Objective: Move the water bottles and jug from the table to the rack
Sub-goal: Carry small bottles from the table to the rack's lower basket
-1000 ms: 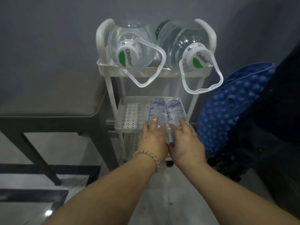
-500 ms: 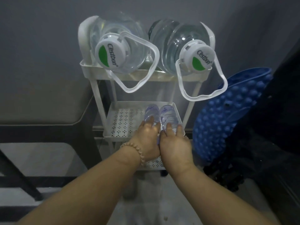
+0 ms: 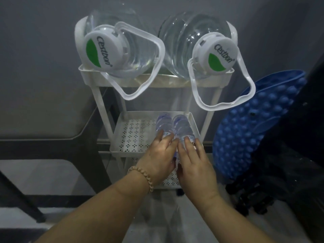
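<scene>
To the left of the hands stands the dark counter (image 3: 43,111); straight ahead is the white rack (image 3: 175,82); above the hands, on its top tier, the left jug (image 3: 133,50) and right jug (image 3: 184,42) lie on their sides, caps toward the camera; right of the hands leans a blue bumpy mat (image 3: 254,123); on the middle tier the left bottle (image 3: 162,123) and right bottle (image 3: 182,125) lie touching; the left hand (image 3: 158,160) and right hand (image 3: 194,163) rest on their near ends, fingers nearly straight; a bead bracelet (image 3: 142,176) circles the left wrist.
</scene>
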Demonstrator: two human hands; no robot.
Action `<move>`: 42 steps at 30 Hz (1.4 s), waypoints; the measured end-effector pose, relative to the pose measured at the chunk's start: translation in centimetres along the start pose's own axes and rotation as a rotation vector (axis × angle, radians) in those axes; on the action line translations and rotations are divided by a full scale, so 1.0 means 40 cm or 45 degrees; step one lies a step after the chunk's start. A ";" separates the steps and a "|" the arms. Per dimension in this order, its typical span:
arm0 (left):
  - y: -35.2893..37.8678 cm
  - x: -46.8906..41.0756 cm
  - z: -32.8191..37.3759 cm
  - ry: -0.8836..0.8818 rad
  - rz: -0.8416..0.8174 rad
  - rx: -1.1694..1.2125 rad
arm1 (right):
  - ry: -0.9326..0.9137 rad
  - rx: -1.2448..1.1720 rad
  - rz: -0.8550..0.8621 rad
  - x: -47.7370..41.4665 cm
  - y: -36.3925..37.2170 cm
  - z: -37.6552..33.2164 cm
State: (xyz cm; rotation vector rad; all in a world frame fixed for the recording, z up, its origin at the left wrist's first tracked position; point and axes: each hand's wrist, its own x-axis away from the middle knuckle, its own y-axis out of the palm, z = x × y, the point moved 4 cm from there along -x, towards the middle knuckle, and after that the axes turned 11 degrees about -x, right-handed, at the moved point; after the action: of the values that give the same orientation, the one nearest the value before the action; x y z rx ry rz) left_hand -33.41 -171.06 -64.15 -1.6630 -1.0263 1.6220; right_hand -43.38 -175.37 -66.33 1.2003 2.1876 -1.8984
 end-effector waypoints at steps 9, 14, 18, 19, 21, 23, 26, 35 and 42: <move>0.072 -0.042 -0.055 0.081 -0.315 0.025 | 0.054 0.082 0.112 -0.036 0.033 0.029; 0.105 -0.061 -0.058 0.222 -0.431 -0.124 | 0.002 0.194 0.093 -0.068 0.041 0.040; 0.127 -0.058 -0.054 0.063 -0.350 0.019 | 0.016 0.213 0.066 -0.074 0.049 0.049; 0.126 -0.059 -0.053 0.055 -0.340 0.029 | 0.018 0.225 0.062 -0.073 0.055 0.052; 0.115 -0.059 -0.052 0.053 -0.302 0.012 | 0.027 0.238 0.077 -0.072 0.062 0.053; 0.105 -0.055 -0.051 0.025 -0.266 -0.026 | 0.036 0.237 0.113 -0.072 0.065 0.054; 0.104 -0.038 -0.046 -0.125 -0.202 -0.075 | 0.016 0.198 0.161 -0.071 0.070 0.055; 0.122 -0.022 -0.031 -0.303 -0.180 0.086 | -0.260 -0.082 0.264 -0.050 0.063 0.064; 0.120 -0.022 -0.029 -0.265 -0.209 0.001 | -0.197 0.094 0.175 -0.061 0.067 0.069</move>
State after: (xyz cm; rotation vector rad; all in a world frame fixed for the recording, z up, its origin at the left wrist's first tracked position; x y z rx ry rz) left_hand -31.65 -174.20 -67.63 -1.3903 -1.2303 1.7100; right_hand -41.47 -179.07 -68.19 1.1391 1.9238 -1.9593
